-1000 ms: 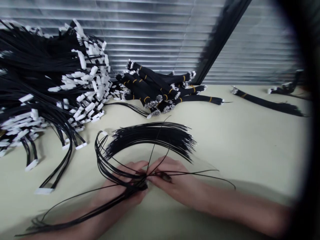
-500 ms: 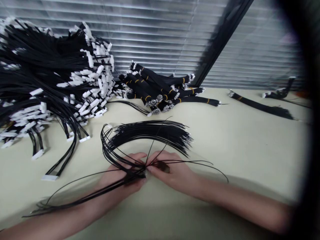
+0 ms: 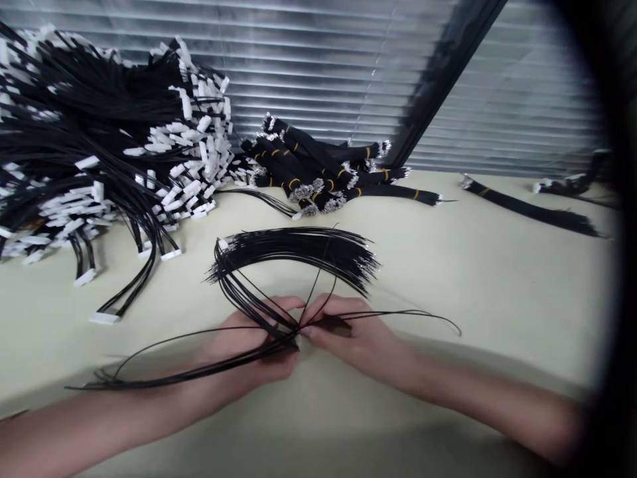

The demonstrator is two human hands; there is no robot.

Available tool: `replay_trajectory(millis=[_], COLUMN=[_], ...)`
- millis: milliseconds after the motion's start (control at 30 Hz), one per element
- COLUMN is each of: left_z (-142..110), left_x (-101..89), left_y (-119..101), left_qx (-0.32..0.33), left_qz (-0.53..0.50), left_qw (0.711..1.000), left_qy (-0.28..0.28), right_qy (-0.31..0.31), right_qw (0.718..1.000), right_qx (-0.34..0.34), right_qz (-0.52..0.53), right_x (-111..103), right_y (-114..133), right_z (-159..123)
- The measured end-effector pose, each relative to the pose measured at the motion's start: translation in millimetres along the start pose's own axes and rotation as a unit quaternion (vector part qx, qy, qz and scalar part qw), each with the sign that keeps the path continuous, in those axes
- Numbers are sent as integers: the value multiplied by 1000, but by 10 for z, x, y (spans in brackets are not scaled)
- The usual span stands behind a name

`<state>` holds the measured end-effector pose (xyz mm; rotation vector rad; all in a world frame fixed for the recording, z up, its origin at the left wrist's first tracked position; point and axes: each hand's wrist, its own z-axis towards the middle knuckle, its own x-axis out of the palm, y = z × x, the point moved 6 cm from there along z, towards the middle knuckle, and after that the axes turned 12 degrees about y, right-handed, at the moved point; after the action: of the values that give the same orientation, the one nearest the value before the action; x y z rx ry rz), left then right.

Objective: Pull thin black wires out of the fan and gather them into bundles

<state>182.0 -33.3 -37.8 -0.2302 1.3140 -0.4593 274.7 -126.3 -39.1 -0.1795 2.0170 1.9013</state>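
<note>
**Fingertips meeting over a sheaf of thin black wires**

Right at the middle of the table the two hands come together. The left hand is clenched around a gathered sheaf of thin black wires, whose tails trail out to the left across the tabletop, probably so that the ends stay lined up at the fingers. The right hand pinches a few single strands where they cross the sheaf, thumb and forefinger closed on them; these strands arc away to the right. What exactly sits between the fingertips is too small to tell.

Just beyond the hands lies a loose fan of wires, bowed into an arch, glossy and fine, with tiny bright tips at the ends. Farther back sits a stack of tied bundles, each bound with yellow bands and bristling with silvery ends. To the left rises a big heap of black cables with white plastic plugs, tangled and springy. One lone bundle lies well apart on the right. Behind everything hang grey slatted blinds.
</note>
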Motion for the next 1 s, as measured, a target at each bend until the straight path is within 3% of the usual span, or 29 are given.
replay_trajectory(millis=[167, 433, 533, 633, 800, 1000], left_z=[-10, -99, -123, -122, -101, -124], left_x=[59, 153, 159, 143, 102, 142], left_y=[72, 143, 155, 151, 118, 152], left_qx=[-36, -121, -142, -148, -144, -159], left_qz=[-46, -194, -230, -226, -135, -193], left_qw=[998, 973, 963, 962, 980, 968], left_qy=[-6, 34, -7, -38, -26, -23], right_qy=[-15, -50, -69, -67, -68, -60], right_qw=[1000, 996, 992, 996, 997, 996], right_qx=[7, -70, -94, -54, -7, 9], right_qz=[4, -29, -47, -21, 26, 58], right_x=[-48, -86, -109, -101, -86, -99], right_y=[-26, 112, 156, 85, -14, -24], right_z=[-38, -85, -108, -80, -47, -40])
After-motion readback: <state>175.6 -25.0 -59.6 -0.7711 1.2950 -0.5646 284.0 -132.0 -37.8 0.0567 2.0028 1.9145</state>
